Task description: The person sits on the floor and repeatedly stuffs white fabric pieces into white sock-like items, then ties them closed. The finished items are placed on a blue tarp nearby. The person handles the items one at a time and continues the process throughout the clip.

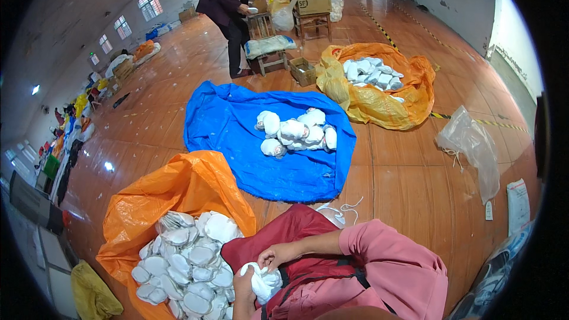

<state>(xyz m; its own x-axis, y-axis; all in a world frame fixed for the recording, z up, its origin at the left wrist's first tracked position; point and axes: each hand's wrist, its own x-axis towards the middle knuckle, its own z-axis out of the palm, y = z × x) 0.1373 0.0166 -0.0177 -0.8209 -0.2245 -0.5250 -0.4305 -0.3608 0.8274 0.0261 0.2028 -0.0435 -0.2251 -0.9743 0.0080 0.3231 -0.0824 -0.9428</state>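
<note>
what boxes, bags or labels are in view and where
Cardboard box: on a wooden chair, far back; brown, rectangular.
Small open carton: on the floor beside the yellow bag; brown.
Clear plastic bag: floor, right; crumpled.
White printed sheet: floor, far right; rectangular.

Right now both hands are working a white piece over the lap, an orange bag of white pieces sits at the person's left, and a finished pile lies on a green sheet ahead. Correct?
Not quite: the sheet is blue, not green, as the head view shows. The rest holds: both hands, left hand and right hand, work a white piece over the lap, the orange bag sits at the left, and the pile lies ahead.
</note>
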